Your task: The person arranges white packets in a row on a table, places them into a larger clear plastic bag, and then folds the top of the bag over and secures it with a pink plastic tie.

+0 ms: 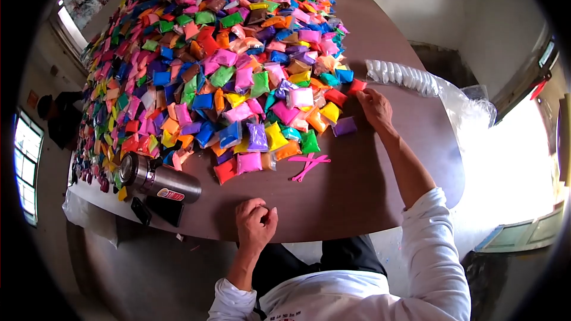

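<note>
My right hand [377,110] is stretched out over the right side of the table, its fingertips closed on the edge of a small red packet [357,87]. Beside it, at the border of a big heap of colourful soft packets [238,77], lie another red packet [335,97] and a purple packet [344,126]. My left hand [256,223] is curled into a loose fist near the table's front edge, with nothing showing in it. Between my hands and the heap, several pink plastic modelling tools [308,166] lie crossed on the brown tabletop.
At the front left a steel thermos [160,179] lies on its side, near a black phone [165,209] and a smaller dark object [140,210]. A row of clear plastic packaging [403,77] runs along the right edge. A person in dark clothes [62,119] is at the far left.
</note>
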### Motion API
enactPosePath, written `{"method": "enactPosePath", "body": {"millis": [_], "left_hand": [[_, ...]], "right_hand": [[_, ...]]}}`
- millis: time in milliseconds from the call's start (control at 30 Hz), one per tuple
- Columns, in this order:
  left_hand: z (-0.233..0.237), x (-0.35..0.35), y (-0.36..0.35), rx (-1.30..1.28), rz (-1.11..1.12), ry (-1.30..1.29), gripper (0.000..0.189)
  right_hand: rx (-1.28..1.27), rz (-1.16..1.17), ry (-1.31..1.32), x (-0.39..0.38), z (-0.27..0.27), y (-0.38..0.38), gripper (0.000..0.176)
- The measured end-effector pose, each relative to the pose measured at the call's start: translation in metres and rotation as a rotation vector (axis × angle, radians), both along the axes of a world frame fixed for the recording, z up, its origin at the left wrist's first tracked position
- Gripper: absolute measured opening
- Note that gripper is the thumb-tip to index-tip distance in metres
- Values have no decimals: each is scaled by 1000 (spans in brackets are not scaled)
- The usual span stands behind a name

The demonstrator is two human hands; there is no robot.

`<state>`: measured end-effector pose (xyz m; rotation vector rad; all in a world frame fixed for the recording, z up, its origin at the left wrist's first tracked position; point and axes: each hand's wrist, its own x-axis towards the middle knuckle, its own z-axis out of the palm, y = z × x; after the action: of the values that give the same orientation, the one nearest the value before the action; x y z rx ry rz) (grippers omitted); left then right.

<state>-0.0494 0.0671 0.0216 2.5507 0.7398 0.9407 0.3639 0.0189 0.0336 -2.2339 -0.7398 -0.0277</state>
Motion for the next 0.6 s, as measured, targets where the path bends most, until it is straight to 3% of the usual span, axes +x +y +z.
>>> {"method": "enactPosePath", "body": {"millis": [267,467,533,567,600], "left_hand": [[-3,-1,2,-43,-2,-71,24],[-2,-2,2,-62,-15,-83,19],[-3,-3,2,-72,-11,-95,19],[-4,-2,2,-83,-7,-105,19],[-6,-1,1,-96,-30,-110,19]], "right_hand": [[-102,-58,-162,11,-21,46,37],[-104,-57,-32,24,-13,32,32],[120,40,41,37,-22,23,28],[201,55,107,42,-29,19,35],[191,32,99,42,-29,14,35]]}}
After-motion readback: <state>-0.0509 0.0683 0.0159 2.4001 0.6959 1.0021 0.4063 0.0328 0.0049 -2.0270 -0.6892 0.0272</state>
